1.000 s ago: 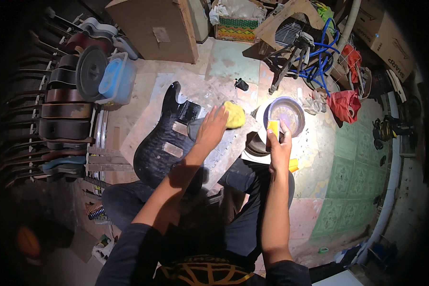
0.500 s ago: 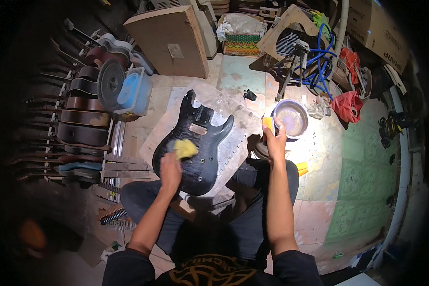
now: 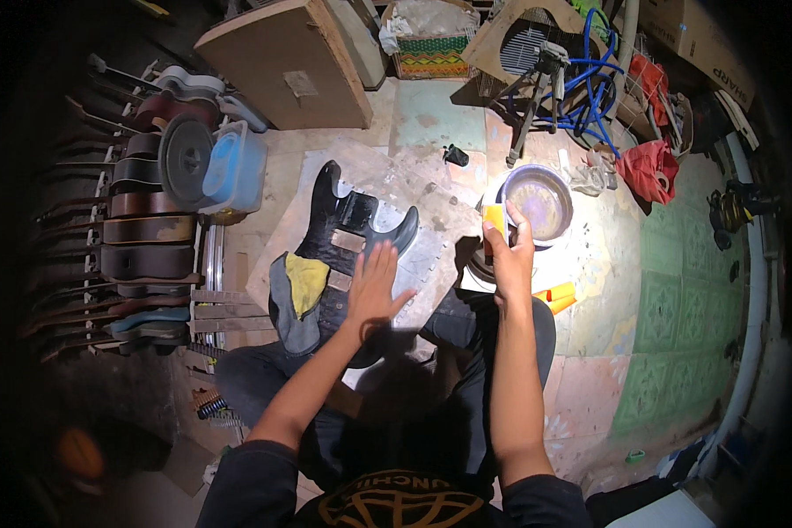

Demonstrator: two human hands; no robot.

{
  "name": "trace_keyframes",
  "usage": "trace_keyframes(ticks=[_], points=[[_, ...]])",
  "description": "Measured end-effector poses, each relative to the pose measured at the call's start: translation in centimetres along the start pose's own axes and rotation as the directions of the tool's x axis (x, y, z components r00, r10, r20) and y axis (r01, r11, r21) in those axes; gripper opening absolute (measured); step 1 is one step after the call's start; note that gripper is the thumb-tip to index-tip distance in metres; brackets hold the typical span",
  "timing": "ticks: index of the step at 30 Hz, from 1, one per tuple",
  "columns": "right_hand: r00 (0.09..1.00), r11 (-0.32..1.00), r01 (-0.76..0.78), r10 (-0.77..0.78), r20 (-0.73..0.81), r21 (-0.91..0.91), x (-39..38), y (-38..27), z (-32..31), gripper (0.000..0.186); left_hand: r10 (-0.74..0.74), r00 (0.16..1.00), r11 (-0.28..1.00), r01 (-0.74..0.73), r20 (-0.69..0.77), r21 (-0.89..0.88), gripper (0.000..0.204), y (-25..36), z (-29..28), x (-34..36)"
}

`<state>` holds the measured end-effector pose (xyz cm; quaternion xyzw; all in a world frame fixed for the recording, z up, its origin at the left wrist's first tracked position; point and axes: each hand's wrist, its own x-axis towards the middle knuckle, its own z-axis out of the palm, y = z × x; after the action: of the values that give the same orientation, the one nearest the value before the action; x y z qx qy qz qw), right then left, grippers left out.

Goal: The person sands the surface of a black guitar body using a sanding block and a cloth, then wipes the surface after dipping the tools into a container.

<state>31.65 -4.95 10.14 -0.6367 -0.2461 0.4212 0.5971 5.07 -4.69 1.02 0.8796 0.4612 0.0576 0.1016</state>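
Note:
A black electric guitar body lies on a worn board in front of my crossed legs. My left hand rests open on its surface, fingers stretched, just right of a crumpled yellow and grey cloth lying on the body. My right hand is closed round an orange block with a dark lower part, held upright at the near side of a purple-rimmed bowl. More orange pieces lie on the floor beside my right forearm.
Guitars line a rack at the left, beside a clear plastic tub and grey lid. A cardboard panel and patterned box stand behind. Blue hose, a red bag and boxes crowd the back right.
My left hand has let go of the cloth and shifted right and up across the guitar body; the cloth now lies at its left. My right hand still holds the orange block.

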Motion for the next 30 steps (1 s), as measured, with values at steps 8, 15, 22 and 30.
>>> trace_keyframes(ticks=[8,15,22,30], points=[[1.000,1.000,0.001,-0.001,0.011,-0.030,0.6,-0.2,0.3,0.061,-0.001,0.993,0.993,0.016,0.117,-0.121,0.067,-2.2,2.2,17.0],[0.998,0.997,-0.062,0.062,-0.011,-0.046,-0.3,-0.7,-0.1,0.060,0.174,0.983,0.985,-0.173,-0.059,0.025,0.063,-1.2,1.2,11.3],[1.000,0.998,0.022,-0.022,-0.009,-0.062,-0.6,0.0,0.8,0.061,0.161,0.974,0.986,-0.165,0.157,0.016,0.068,-0.8,-1.6,-7.0],[1.000,0.997,0.010,-0.010,-0.004,-0.077,-0.4,1.0,1.0,0.058,0.141,0.970,0.986,-0.157,0.199,0.063,0.075,-1.2,-0.2,-8.5]])
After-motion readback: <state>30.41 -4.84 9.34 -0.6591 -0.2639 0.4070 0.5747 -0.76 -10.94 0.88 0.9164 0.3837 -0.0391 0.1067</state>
